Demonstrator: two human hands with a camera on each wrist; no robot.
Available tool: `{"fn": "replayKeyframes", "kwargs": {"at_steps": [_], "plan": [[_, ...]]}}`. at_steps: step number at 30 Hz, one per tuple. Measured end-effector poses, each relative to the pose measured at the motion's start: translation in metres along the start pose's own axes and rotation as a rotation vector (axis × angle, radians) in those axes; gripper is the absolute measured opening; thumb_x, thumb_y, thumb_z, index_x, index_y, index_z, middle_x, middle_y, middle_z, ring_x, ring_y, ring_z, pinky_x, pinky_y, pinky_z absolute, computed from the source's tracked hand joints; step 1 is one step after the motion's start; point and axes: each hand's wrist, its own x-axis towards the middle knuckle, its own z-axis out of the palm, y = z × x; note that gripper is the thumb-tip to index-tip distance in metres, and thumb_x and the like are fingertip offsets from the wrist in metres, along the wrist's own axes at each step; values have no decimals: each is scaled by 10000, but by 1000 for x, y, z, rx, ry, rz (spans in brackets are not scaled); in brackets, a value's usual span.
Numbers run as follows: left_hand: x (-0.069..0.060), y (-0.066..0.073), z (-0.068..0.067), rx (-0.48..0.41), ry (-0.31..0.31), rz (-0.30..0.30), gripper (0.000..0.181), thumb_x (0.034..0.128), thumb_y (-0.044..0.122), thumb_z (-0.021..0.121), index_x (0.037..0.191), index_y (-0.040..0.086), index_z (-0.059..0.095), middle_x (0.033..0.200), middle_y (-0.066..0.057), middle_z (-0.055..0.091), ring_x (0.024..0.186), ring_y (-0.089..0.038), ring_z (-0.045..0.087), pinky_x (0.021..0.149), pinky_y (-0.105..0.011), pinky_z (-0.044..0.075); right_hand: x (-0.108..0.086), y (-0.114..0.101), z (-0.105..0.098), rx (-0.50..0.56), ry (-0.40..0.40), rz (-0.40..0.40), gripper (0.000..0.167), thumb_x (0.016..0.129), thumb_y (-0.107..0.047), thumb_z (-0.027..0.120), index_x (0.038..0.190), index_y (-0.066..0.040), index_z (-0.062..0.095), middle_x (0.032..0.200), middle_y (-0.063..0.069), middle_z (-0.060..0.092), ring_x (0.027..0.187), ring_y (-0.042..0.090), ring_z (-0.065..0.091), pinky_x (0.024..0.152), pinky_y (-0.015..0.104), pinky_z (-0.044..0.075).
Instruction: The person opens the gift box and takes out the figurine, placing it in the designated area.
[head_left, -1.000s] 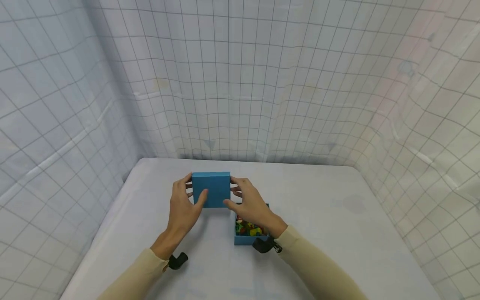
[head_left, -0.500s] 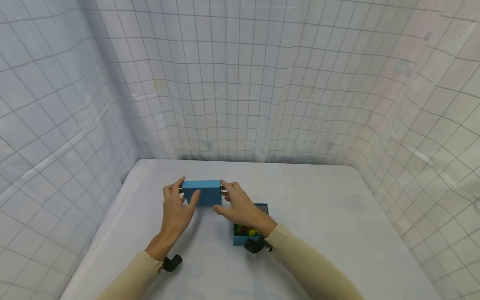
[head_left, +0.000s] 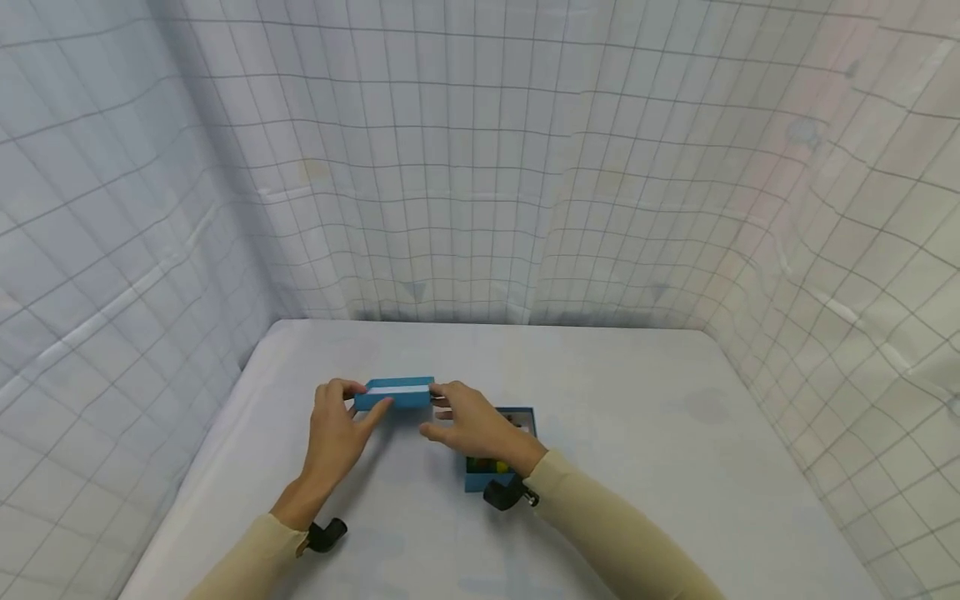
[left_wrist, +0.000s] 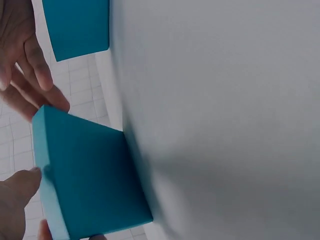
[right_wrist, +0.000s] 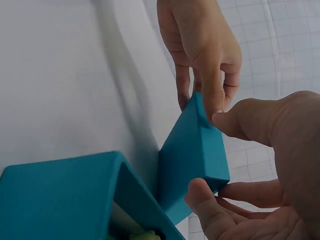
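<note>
In the head view my left hand (head_left: 326, 442) grips the left end of a blue, shallow, box-like piece (head_left: 397, 401), raised and tilted, its pale inside showing. My right hand (head_left: 476, 425) touches the right end with its fingertips, thumb apart from it. The left wrist view shows the left hand's thumb (left_wrist: 27, 182) against the blue piece (left_wrist: 90, 175), with the right hand (left_wrist: 25, 55) at the opposite corner. A blue box (head_left: 487, 482) holding small colourful pieces (head_left: 501, 467) stands below my right forearm, partly hidden. That box (right_wrist: 55, 195) is nearer in the right wrist view.
A white-covered table (head_left: 615, 433) lies beneath everything, its far edge beyond the hands. White curtains with a dark grid (head_left: 465, 167) hang behind and at both sides. A black device (head_left: 326, 535) is on the left wrist, another (head_left: 506, 493) on the right.
Both hands have moved left and lower with the blue piece. It has tilted from showing its broad blue face to showing a narrow side and pale inside. More of the box is uncovered.
</note>
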Motion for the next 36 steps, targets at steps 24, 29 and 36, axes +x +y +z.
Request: {"fn": "replayKeyframes", "kwargs": {"at_steps": [24,29,36], "plan": [[-8,-9,-8,177,-120,-24,539,1052,237,903,1463,-21,669,1567,-360,517,1448,-557,651,1181,-681,589,2,3,12,-58,-84,-15,605,1125,-339,810,1634,-51,654,1643,120,708,1402,235,782,1118,270,632],[-11,-3,-5,163,-110,38,517,1045,223,911,1454,-4,689,1557,-334,544,1443,-534,655,1182,-686,585,-5,4,11,-56,-55,-48,567,1132,-299,802,1626,-63,656,1645,97,693,1411,271,780,1126,290,636],[-18,-1,2,131,-91,128,497,1003,171,952,1414,36,706,1477,-285,613,1388,-499,690,1135,-667,619,-16,4,2,-63,-32,-115,518,1142,-254,789,1605,-59,664,1610,114,699,1409,322,775,1139,348,648]]}}
